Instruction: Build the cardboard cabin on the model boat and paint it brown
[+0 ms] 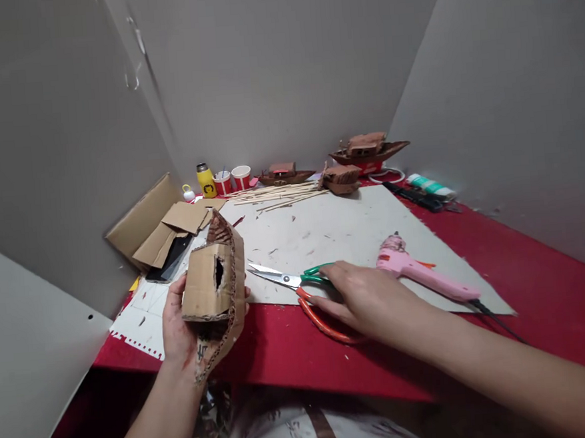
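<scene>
My left hand (176, 327) is wrapped round a cardboard model boat (237, 276), held tilted above the near left edge of the table. The boat carries a box-shaped cabin (201, 285) with a ragged dark hole cut in one face. Some dark writing shows on its near end. In my right hand (352, 295) are scissors (287, 279) with one green and one orange handle, the fingers at the handles. Their blades are slightly parted and point left, toward the boat without touching it. A pink hot glue gun (421, 273) lies just beyond my right forearm.
A white board (353, 221) with scraps covers part of the red table (524, 243). Cardboard pieces (147, 219) lean at left. Behind are thin sticks (275, 193), a yellow bottle (205, 180), paper cups (241, 177) and brown model boats (368, 148). Grey walls enclose the table.
</scene>
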Demonstrator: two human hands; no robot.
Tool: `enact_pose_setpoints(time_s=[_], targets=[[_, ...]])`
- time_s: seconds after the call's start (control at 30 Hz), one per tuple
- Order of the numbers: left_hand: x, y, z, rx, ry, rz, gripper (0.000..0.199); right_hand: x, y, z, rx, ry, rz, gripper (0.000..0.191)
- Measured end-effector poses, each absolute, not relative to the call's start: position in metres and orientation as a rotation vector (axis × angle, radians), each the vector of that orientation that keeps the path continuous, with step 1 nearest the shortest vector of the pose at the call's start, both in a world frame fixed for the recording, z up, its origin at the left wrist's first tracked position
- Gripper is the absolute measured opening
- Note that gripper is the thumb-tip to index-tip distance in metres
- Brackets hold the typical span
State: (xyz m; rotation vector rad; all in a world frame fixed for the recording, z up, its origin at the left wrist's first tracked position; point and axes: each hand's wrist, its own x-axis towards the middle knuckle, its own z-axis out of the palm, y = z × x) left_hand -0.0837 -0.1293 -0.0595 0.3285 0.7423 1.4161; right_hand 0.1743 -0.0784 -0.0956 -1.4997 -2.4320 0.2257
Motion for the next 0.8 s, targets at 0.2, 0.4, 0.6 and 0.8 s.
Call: enact_pose_setpoints(time_s=[0.2, 0.4, 0.6, 0.8], targets=[[-0.063, -0.119, -0.075, 0.462, 1.033, 1.87, 0.008, 0.149, -0.11, -0.056, -1.031, -1.951, 1.004, 0.081], [-0.038, -0.114, -0.088, 0.739, 1.158, 1.974, 0.023, 0.109, -0.118, -0.068, -0.754, -1.616, 1.47, 0.105], [-0.037, -0.116, -0.084, 1.089, 1.112, 1.617, 0.056, 0.11, -0.097, -0.093, -0.75, -1.545, 1.185, 0.076], [-0.044, -0.13, -0.078, 2.379, 1.391, 1.527, 0.108, 0.118, -0.097, -0.097, -0.928, -1.803, 0.876, 0.088]])
